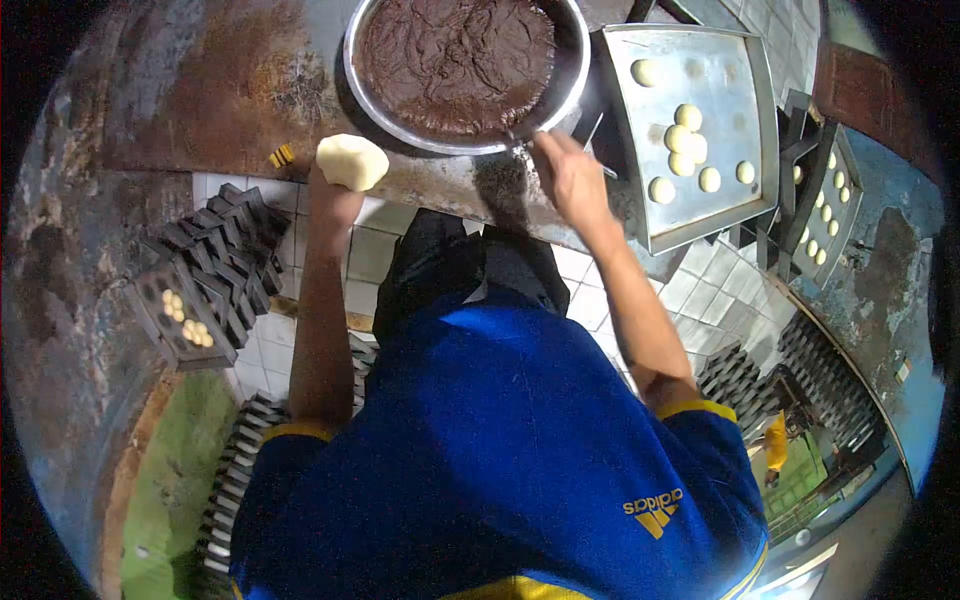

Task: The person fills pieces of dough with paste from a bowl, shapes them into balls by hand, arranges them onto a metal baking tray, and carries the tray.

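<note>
A flattened round of pale dough lies on my left hand, which is mostly hidden beneath it at the table's front edge. My right hand is closed at the lower right rim of a large metal bowl. A thin dark bit shows between its fingertips and the rim, too small to name. Thick dark brown paste, chocolate-like, fills much of the bowl. Just right of my right hand stands a metal tray with several dough balls, some of them touching.
Stacked dark metal trays stand at the left, the front one holding small dough balls. Another tray of dough balls sits at the right. A small yellow-and-black object lies on the worn table. More stacks stand lower right.
</note>
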`<act>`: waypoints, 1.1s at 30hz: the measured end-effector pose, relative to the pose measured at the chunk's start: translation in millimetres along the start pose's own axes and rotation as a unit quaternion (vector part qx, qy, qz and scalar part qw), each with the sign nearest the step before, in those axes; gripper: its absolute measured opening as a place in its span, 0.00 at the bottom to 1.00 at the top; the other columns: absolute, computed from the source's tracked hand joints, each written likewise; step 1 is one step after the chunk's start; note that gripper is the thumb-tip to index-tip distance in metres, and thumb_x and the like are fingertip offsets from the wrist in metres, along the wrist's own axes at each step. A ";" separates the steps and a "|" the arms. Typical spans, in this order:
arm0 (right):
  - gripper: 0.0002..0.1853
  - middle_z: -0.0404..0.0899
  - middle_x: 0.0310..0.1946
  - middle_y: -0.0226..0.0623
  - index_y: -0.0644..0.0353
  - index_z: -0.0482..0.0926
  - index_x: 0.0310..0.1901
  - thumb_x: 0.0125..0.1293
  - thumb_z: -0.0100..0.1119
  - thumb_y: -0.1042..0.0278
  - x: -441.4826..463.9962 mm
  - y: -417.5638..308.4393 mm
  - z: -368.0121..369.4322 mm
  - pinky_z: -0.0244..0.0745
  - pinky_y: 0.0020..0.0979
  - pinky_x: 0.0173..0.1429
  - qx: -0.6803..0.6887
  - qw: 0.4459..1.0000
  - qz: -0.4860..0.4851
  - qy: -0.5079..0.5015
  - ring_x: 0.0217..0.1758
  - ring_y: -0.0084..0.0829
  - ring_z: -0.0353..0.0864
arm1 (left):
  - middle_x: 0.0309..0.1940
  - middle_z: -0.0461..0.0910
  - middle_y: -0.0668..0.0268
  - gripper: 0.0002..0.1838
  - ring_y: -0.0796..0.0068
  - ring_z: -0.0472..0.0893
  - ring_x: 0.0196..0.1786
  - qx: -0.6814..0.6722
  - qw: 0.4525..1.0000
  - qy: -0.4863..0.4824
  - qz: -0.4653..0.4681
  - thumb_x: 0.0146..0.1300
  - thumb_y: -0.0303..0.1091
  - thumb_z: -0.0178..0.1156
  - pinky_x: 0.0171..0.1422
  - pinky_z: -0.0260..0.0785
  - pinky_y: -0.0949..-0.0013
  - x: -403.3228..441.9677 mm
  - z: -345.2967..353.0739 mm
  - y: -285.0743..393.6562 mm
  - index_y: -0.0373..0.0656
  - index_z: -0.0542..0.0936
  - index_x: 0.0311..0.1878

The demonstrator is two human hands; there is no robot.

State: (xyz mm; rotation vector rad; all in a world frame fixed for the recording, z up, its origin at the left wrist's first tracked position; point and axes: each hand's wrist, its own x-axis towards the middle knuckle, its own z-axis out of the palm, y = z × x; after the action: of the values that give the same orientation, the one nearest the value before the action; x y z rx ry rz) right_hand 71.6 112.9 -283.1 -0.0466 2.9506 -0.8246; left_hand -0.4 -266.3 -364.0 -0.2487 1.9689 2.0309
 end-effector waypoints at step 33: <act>0.28 0.79 0.49 0.43 0.51 0.85 0.64 0.62 0.62 0.83 40.4 -131.2 -57.2 0.80 0.42 0.57 0.178 0.983 -0.044 0.017 0.51 0.46 0.83 | 0.41 0.90 0.66 0.13 0.73 0.87 0.44 0.189 0.974 -0.080 0.099 0.61 0.33 0.78 0.49 0.80 0.66 9.3 105.0 102.4 0.41 0.86 0.46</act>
State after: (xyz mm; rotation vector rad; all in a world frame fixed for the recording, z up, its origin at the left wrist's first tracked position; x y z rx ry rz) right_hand 27.7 28.3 -169.0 -0.1443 2.7980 -1.3632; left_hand -34.3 -162.4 -265.7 0.1966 2.2944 1.6694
